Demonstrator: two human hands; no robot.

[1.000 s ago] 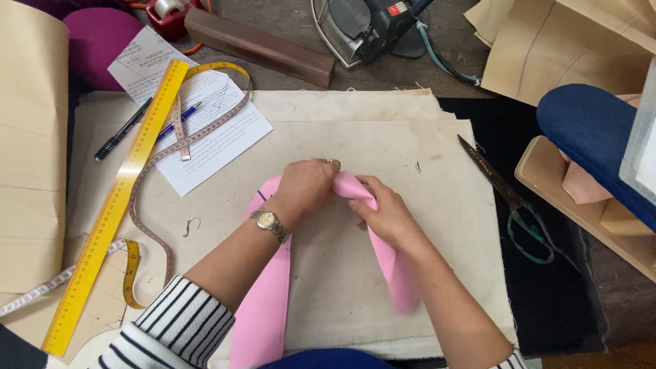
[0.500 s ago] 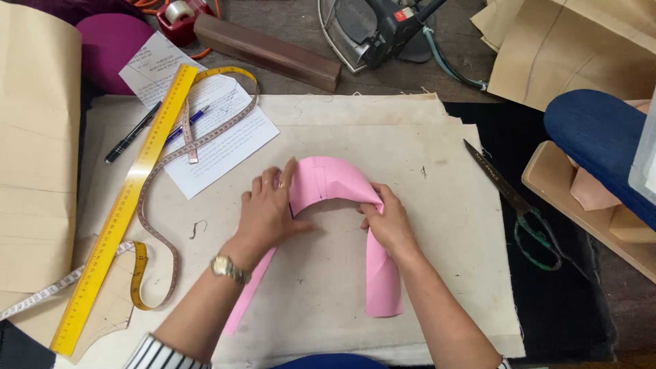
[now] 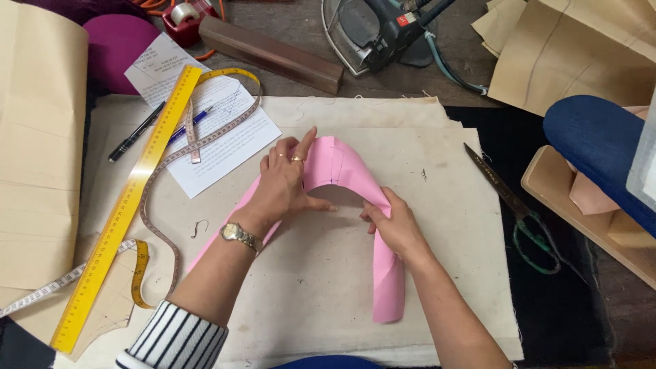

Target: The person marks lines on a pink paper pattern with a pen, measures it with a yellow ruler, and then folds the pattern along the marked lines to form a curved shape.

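Wooden worktop (image 3: 287, 27) carrying layered cream cloth (image 3: 437, 164); curved pink fabric strip (image 3: 342, 167) lying at its centre; left hand (image 3: 283, 184) flat, pressing the strip; right hand (image 3: 396, 225) pinching its edge; yellow ruler (image 3: 123, 205) left; scissors (image 3: 519, 212) right.

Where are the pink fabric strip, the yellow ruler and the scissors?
pink fabric strip (image 3: 342, 164), head view, top of its curved bend.
yellow ruler (image 3: 123, 205), head view, middle of its length.
scissors (image 3: 526, 222), head view, pivot near the green handles.
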